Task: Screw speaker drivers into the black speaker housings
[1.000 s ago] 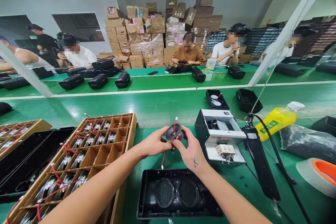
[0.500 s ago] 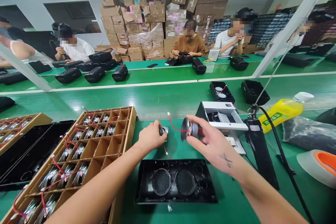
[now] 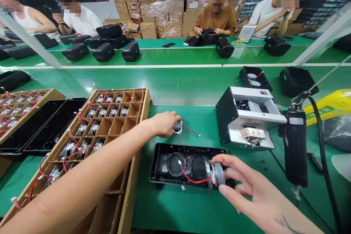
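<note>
Red lead wire (image 3: 196, 182) is trailing from the speaker driver (image 3: 218, 173) in the right hand (image 3: 253, 190), its white connector (image 3: 180, 162) hanging over a mesh grille (image 3: 172, 170) of the black plastic housing (image 3: 159, 161). The thumb and fingers are pinching that driver around its magnet, tilting it on edge above the housing's right part. If the driver were lowered at this angle, its rim could be scuffing the plastic or landing off the opening; the sideways hold would be the cause. The wire is posing another risk – lying in the way, it could be getting trapped under the frame, or tugging at its joints if the connector caught. The left hand (image 3: 164, 123) is reaching over a second driver (image 3: 178, 127) beyond the housing on the green worktop (image 3: 178, 212), fingers curling at its near side; whether they are gripping or merely touching, I cannot tell. A careless sweep there could be dragging its loose lead (image 3: 192, 131) or pressing fingertips into the cone.
</note>
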`<state>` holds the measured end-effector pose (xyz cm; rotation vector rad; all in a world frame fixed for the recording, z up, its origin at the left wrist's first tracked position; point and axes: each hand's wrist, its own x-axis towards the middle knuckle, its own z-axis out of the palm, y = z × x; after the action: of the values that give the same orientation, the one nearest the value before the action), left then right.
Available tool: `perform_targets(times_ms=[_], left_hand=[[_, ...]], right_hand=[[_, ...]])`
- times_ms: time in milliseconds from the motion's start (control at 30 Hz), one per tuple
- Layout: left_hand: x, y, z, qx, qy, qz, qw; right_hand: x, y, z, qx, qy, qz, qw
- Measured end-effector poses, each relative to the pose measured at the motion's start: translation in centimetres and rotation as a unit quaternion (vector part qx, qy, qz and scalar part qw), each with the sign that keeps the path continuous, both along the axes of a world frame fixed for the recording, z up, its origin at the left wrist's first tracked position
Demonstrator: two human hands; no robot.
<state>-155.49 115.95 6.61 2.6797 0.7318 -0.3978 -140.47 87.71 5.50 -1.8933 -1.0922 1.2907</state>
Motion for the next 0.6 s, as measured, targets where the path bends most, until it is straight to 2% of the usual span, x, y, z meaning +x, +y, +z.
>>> perform_targets(times_ms=[67, 100, 133, 233, 267, 333, 433, 600], left_hand=[[-0.3, 0.1, -0.3, 0.001, -0.030, -0.007, 1.000], [-0.5, 0.1, -0.4, 0.002, -0.048, -0.003, 0.999], [-0.7, 0.2, -0.3, 0.003, -0.070, 0.007, 0.998], [-2.1, 0.4, 1.1, 0.003, -0.149, 0.059, 0.987], [-2.7, 0.3, 1.7, -0.002, -0.176, 0.079, 0.981], [-4.3, 0.1, 2.9, -0.021, -0.225, 0.114, 0.967], [-6.4, -0.8, 3.5, -0.065, -0.286, 0.161, 0.942], [-7.4, -3.3, 0.9, -0.129, -0.368, 0.238, 0.889]], right_hand=[[0.0, 0.3, -0.6, 0.047, -0.103, 0.034, 0.993], [0.0, 0.6, -0.9, 0.085, -0.174, 0.042, 0.980], [-0.1, 0.8, -1.1, 0.131, -0.251, 0.043, 0.958], [-0.9, 1.6, -1.6, 0.252, -0.436, 0.049, 0.863], [-1.2, 1.8, -1.8, 0.275, -0.473, 0.061, 0.835], [-1.7, 2.2, -2.0, 0.290, -0.519, 0.086, 0.800], [-2.0, 2.6, -2.5, 0.275, -0.540, 0.121, 0.786], [-1.6, 2.9, -3.1, 0.260, -0.539, 0.156, 0.786]])
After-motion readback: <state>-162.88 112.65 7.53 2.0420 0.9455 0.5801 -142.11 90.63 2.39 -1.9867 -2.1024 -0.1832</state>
